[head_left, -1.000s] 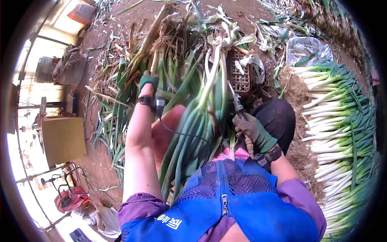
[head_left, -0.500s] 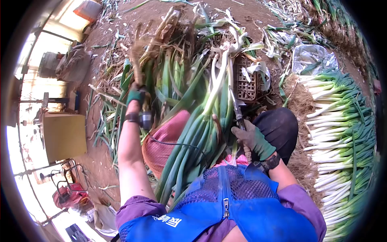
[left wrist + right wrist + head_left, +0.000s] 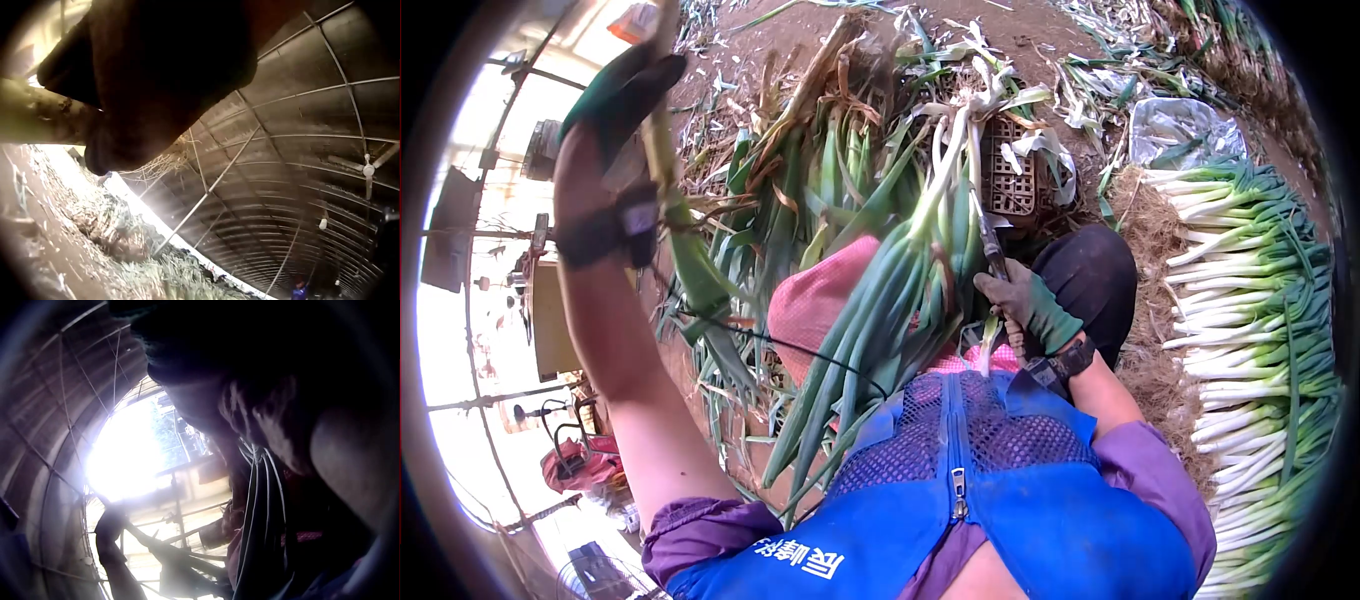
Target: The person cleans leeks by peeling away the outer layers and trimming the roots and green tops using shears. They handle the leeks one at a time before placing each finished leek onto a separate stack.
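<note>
My left hand (image 3: 622,90), in a green glove, is raised high at the upper left and grips one long green onion (image 3: 685,250) whose leaves hang down past my wrist. In the left wrist view the gloved left hand (image 3: 162,75) is a dark shape curled round the pale stalk (image 3: 37,115). A bundle of green onions (image 3: 890,300) lies across my lap. Beside it my right hand (image 3: 1022,298), also gloved, holds a narrow cutting tool (image 3: 990,245) pointing away from me. The right wrist view is dark and shows only onion leaves (image 3: 259,512).
A long stack of trimmed green onions (image 3: 1260,300) lies on straw at the right. Untrimmed onions (image 3: 820,170) are piled ahead, with a black crate (image 3: 1005,180) and a plastic sheet (image 3: 1180,130) beyond. A cardboard box (image 3: 550,320) stands at the left on the dirt floor.
My left hand took one onion from the pile ahead and lifted it up and to the left. The right hand stayed beside the lap bundle with its tool.
</note>
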Action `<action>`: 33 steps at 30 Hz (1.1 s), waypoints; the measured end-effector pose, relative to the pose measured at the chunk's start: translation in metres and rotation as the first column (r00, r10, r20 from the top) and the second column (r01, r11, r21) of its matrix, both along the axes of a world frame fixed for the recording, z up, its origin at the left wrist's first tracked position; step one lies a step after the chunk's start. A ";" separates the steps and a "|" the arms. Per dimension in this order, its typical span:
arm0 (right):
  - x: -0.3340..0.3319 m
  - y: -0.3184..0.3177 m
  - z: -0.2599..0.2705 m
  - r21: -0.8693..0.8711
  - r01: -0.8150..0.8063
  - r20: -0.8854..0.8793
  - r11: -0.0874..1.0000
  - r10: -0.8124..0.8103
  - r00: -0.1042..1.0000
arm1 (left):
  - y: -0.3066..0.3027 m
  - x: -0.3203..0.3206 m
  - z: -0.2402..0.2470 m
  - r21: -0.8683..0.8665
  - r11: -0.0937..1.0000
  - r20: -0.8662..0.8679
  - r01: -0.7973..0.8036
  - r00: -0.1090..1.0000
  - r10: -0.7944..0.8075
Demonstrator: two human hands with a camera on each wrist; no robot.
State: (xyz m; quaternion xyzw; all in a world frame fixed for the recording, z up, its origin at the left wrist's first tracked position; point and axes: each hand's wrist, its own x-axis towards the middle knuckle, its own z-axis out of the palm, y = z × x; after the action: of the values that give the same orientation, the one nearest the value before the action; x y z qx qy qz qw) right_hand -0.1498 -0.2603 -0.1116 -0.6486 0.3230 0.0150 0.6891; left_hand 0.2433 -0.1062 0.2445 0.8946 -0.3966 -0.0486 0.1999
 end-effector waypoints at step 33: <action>0.075 0.023 0.007 -0.339 -0.224 -0.076 0.914 0.211 0.975 | -0.027 -0.070 -0.270 0.973 0.164 0.039 0.163 0.586 -0.809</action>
State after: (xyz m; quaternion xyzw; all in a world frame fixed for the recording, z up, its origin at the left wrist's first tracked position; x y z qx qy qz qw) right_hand -0.0750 -0.2371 -0.1043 -0.7909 0.2594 0.0469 0.5522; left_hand 0.1736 -0.1337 -0.0254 0.6157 -0.6208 -0.0552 -0.4822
